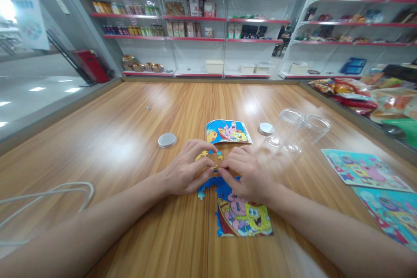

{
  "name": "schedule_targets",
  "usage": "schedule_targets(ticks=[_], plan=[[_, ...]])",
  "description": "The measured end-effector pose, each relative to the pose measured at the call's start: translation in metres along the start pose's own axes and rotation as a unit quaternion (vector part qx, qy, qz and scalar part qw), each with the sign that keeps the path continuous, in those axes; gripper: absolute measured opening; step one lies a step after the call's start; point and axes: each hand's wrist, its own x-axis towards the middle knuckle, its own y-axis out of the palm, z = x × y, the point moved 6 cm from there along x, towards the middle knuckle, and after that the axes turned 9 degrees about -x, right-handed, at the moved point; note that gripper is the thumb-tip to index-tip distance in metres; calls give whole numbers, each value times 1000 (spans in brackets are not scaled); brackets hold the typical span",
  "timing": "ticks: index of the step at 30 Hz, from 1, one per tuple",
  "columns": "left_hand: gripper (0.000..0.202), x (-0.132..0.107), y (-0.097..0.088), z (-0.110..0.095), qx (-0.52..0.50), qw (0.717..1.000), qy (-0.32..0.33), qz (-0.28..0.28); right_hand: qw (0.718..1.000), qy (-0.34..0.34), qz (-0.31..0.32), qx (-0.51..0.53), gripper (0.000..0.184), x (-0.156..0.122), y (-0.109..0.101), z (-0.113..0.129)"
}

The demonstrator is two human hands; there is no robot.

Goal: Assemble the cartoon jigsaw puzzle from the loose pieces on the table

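Note:
My left hand [190, 167] and my right hand [244, 171] meet over the table, fingertips pinched around a small yellow puzzle piece [215, 167]. Just below them lies a partly joined jigsaw puzzle [243, 215] with a yellow sponge character, a pink figure and a boat on blue; my right hand covers part of its upper edge. A blue strip of joined pieces [202, 190] reaches out to its left. Several loose yellow and blue pieces [220, 155] lie beyond my fingers. Behind them rests a slightly curled picture card [229, 132] showing the same scene.
Silver lids [167, 140] [266, 129] and two clear plastic jars [288, 124] stand around the card. Two more cartoon pictures [366, 169] lie at the right. A white cable [74, 186] loops at the left. Snack bags [352, 95] sit beyond the right edge; stocked shelves [195, 17] line the back.

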Motion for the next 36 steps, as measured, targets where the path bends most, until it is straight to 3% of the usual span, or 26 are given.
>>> schedule_targets(ticks=[7, 17, 24, 27, 31, 33, 36], plan=[[8, -2, -1, -3, -35, 999, 12, 18, 1000, -3, 16, 26, 6, -2, -4, 1], [15, -2, 5, -5, -82, 996, -29, 9, 999, -19, 23, 35, 11, -3, -5, 2], [10, -2, 9, -19, -91, 992, 14, 88, 999, -6, 29, 25, 12, -5, -3, -2], [10, -1, 1, -16, -49, 998, 2, 31, 1000, 9, 10, 9, 13, -5, -5, -5], [14, -5, -10, 9, 53, 992, -88, -79, 995, 79, -46, -28, 13, -5, -10, -19], [14, -7, -9, 20, 80, 986, -116, -85, 992, 107, -61, -40, 13, -6, -10, -25], [13, -8, -1, 27, 81, 986, -139, -42, 990, 122, -61, -46, 14, -7, -7, -31]])
